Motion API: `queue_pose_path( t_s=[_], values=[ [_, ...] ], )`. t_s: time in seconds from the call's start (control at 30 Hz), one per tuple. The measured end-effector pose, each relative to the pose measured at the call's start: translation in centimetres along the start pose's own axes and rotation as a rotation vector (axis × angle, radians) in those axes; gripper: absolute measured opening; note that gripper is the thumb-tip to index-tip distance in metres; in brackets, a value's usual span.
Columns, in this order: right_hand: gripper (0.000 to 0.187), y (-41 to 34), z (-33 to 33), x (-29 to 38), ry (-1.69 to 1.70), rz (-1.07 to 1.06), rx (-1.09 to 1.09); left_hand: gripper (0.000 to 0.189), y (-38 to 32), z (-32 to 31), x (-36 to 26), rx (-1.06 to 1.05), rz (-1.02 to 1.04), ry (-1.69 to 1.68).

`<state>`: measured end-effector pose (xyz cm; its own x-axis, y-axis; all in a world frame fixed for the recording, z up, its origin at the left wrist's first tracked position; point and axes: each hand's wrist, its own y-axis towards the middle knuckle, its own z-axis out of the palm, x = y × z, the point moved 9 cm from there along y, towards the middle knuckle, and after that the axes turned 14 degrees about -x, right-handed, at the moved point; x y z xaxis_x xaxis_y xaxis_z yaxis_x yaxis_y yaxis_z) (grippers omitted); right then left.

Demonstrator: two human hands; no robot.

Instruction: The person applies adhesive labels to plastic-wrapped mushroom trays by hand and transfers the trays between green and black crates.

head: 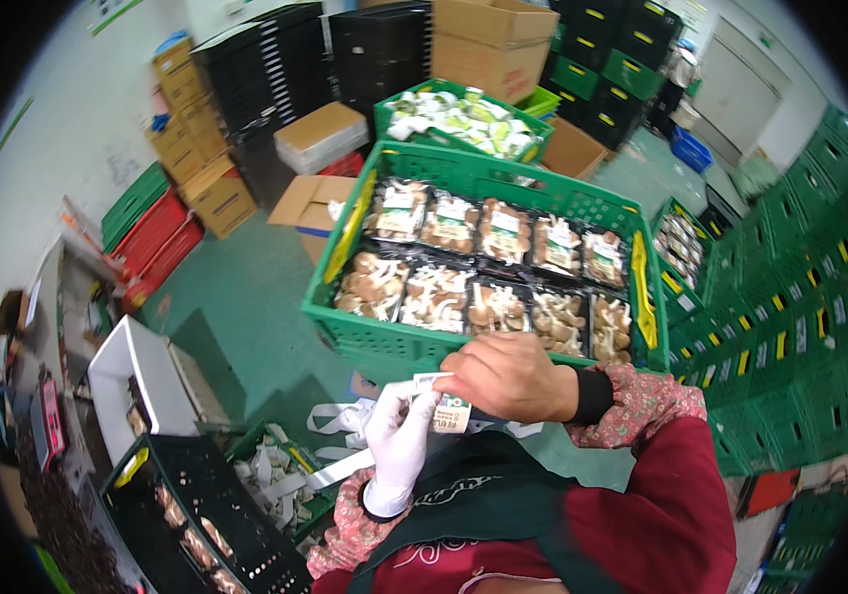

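My left hand (400, 438), in a white glove, pinches one end of a small white label (428, 381) between thumb and fingers. My bare right hand (506, 375) grips the label's other side, just in front of the near rim of a green plastic crate (402, 338). A printed green and cream label (451, 414) hangs below my fingers; which hand holds it I cannot tell. Film-wrapped black trays of mushrooms lie in two rows in the crate. The far row, with a labelled mushroom tray (504, 230), bears labels; the near row, with an unlabelled mushroom tray (435, 297), shows none.
Behind the crate stands another green crate (461, 122) of label rolls. At lower left are a black crate (194, 512) with mushroom packs, a green bin (275, 475) of paper strips and a white foam box (142, 386). Stacked green crates (780, 297) line the right. A person (676, 85) stands far back.
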<state>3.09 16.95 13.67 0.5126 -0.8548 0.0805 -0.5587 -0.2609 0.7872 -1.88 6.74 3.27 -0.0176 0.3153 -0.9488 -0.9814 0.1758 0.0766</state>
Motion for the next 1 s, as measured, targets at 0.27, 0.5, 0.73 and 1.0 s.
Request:
queue_pose_path(
  t_s=[0.27,0.5,0.73,1.0],
  values=[
    [0.015,3.1,8.9,-10.8,0.195,0.539,-0.013,0.009,0.1,-7.5,2.9,-0.013,-0.195,0.197],
    [0.043,-1.8,22.8,-19.5,0.174,0.675,0.209,0.006,-1.2,-17.5,-2.0,-0.261,0.133,0.223],
    [0.051,-2.0,23.8,-16.8,-0.393,0.304,0.403,0.009,-0.6,-20.7,-7.0,-0.285,0.174,0.186],
    [0.051,4.6,15.5,-2.6,0.991,0.599,0.323,0.008,2.7,-12.5,-16.4,0.019,0.440,0.574]
  ],
)
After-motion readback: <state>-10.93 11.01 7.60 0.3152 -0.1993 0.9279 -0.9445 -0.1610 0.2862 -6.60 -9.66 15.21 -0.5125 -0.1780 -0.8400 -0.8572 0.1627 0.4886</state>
